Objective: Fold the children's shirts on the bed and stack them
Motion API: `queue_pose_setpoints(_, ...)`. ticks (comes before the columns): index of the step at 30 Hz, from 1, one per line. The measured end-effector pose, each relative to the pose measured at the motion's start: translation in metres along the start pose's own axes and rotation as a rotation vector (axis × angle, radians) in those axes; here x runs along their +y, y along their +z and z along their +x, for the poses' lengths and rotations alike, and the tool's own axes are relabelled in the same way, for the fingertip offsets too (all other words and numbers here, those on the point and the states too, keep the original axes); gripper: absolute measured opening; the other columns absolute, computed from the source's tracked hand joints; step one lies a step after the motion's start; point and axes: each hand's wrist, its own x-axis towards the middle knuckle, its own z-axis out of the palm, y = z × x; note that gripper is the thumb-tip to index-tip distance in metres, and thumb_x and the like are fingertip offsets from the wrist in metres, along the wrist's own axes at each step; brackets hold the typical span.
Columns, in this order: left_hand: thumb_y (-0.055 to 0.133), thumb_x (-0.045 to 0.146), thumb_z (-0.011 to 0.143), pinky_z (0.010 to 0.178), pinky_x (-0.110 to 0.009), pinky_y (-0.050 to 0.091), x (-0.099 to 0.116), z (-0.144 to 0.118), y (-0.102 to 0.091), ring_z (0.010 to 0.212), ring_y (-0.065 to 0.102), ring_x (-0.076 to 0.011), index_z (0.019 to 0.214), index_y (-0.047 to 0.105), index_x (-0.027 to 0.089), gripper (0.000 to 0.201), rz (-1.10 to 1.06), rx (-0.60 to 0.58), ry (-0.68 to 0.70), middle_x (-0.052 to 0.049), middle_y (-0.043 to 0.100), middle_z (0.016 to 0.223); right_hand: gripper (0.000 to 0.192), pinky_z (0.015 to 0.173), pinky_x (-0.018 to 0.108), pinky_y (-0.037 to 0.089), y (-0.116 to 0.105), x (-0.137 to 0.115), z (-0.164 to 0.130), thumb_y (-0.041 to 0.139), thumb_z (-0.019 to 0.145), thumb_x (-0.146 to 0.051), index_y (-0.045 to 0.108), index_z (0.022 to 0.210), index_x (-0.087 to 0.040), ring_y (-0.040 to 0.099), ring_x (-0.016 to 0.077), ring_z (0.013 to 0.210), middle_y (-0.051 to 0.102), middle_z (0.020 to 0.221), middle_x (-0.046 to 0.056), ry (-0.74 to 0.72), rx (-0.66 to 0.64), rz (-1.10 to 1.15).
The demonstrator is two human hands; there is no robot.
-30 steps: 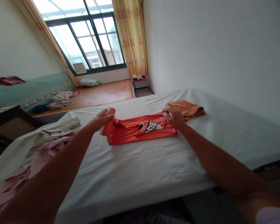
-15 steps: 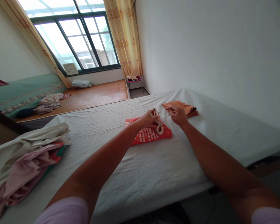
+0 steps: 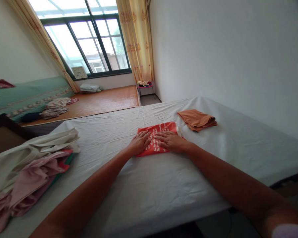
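Note:
A folded red cloth (image 3: 169, 126) with white lettering lies on the white-sheeted table (image 3: 119, 191). On its left part rests my left hand (image 3: 139, 142), palm down with fingers stretched out. My right hand (image 3: 172, 141) also lies flat, pressing the cloth's middle and right side, its fingertips close to the left hand. A bit of pale cord or strap shows at the cloth's right edge; the rest of it is hidden. Just beyond, to the right, sits a folded orange-brown cloth (image 3: 196, 119), touched by neither hand.
A loose heap of cream, pink, red and green clothes (image 3: 34, 162) spreads along the left side. A dark wooden chair back (image 3: 7, 135) stands behind it. The white wall (image 3: 225, 59) borders the right. Farther off are a low bed (image 3: 109, 97) and a small pink stool (image 3: 145, 85).
My left hand has let go of the pale cord, which is now mostly tucked out of sight. Both hands have come down flat on the red cloth, the right one moving left.

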Motion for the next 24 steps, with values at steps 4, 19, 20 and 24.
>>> queue_pose_setpoints(4,0.025,0.050,0.098,0.115,-0.043,0.022,-0.004,-0.007,0.012,0.142,0.027,-0.0234,0.145,0.039,0.027,0.054,0.025,0.031,-0.121,-0.005,0.036,0.153,0.049,0.116,0.043,0.022,0.012,0.038,0.000,0.029,0.099,-0.043,0.050,0.138,-0.021,0.033,0.0215,0.140,0.046,0.146,0.007,0.224,0.054,-0.113)
queue_pose_setpoints(19,0.030,0.046,0.097,0.112,-0.043,0.029,0.005,-0.021,0.001,0.136,0.037,-0.0244,0.136,0.049,0.026,0.048,-0.033,0.118,-0.091,-0.006,0.047,0.145,0.075,0.100,0.043,0.048,0.002,0.042,-0.007,0.060,0.083,-0.049,0.031,0.146,-0.020,0.053,0.0281,0.125,0.050,0.140,0.017,0.572,0.379,0.475)
queue_pose_setpoints(20,0.032,0.046,0.097,0.112,-0.043,0.029,0.005,-0.022,0.001,0.136,0.037,-0.0241,0.136,0.050,0.027,0.047,-0.034,0.119,-0.094,-0.005,0.047,0.145,0.080,0.098,0.042,0.050,0.000,0.040,-0.007,0.062,0.082,-0.049,0.027,0.147,-0.020,0.054,0.0277,0.124,0.048,0.142,0.018,0.593,0.385,0.583)
queue_pose_setpoints(24,0.033,0.045,0.097,0.111,-0.042,0.031,0.004,-0.022,0.002,0.135,0.038,-0.0239,0.135,0.051,0.026,0.046,-0.031,0.126,-0.074,-0.006,0.048,0.144,0.093,0.086,0.041,0.058,-0.009,0.032,-0.008,0.074,0.073,-0.045,0.026,0.148,-0.017,0.062,0.0306,0.113,0.047,0.141,0.022,0.775,0.406,0.924)
